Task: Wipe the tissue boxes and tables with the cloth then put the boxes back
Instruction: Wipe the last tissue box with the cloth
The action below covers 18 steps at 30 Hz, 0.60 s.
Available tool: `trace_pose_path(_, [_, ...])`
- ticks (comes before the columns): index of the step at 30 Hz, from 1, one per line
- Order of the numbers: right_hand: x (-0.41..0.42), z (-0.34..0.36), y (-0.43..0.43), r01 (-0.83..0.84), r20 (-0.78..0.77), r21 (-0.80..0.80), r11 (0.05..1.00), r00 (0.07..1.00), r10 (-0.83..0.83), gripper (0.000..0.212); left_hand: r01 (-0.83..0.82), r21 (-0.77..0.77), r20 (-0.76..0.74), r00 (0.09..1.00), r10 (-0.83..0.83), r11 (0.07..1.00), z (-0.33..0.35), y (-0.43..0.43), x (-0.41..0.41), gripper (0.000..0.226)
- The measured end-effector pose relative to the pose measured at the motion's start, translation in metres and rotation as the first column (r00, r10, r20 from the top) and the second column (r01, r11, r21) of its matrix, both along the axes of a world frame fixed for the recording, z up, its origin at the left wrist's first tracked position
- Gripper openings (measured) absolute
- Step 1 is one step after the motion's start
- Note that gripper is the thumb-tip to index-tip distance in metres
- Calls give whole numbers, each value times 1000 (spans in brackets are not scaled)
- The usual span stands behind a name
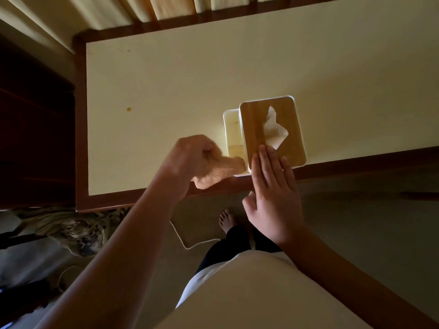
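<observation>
A white tissue box with a wooden lid (259, 124) stands near the front edge of a cream table (166, 91) with a dark wood rim. A white tissue sticks up from the lid's slot. My right hand (273, 186) lies flat with straight fingers on the near end of the lid. My left hand (190, 160) grips a peach cloth (218, 173) bunched against the box's left side, by its open side compartment.
A small brown spot (128, 109) marks the table at the left. Curtains hang beyond the far edge. A floor mat (197, 231) and my bare foot lie below the table's front edge. Dark furniture stands at the left.
</observation>
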State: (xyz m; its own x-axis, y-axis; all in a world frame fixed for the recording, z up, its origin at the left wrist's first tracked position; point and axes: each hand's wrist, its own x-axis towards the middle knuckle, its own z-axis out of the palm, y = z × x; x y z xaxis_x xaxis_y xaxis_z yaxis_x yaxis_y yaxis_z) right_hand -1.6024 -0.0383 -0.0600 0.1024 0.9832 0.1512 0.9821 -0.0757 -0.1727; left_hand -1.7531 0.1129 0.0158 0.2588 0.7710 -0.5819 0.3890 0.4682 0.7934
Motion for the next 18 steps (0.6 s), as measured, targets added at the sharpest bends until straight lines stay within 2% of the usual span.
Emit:
trace_pose_path(1, [1,-1,0,0,-14,8,1000,1000,0,76,-144,-18,96,985,145,989,0,-1,-12,28])
trace_pose_path(4, [3,-2,-1,-8,-75,45,999,997,11,72,-408,-70,152,898,414,910,-10,-4,-40,40])
trace_pose_path(10, [9,-8,1,-14,-180,132,991,983,38,58,-574,-179,217,769,602,799,-23,-14,-47,28])
trace_pose_path(13, [15,-10,6,-25,-187,188,982,980,60,49,-535,-171,307,769,560,828,-24,-23,-41,36])
trace_pose_path(18, [25,-13,15,-88,-162,267,960,978,135,33,-437,-111,381,811,444,893,-19,-38,-31,30])
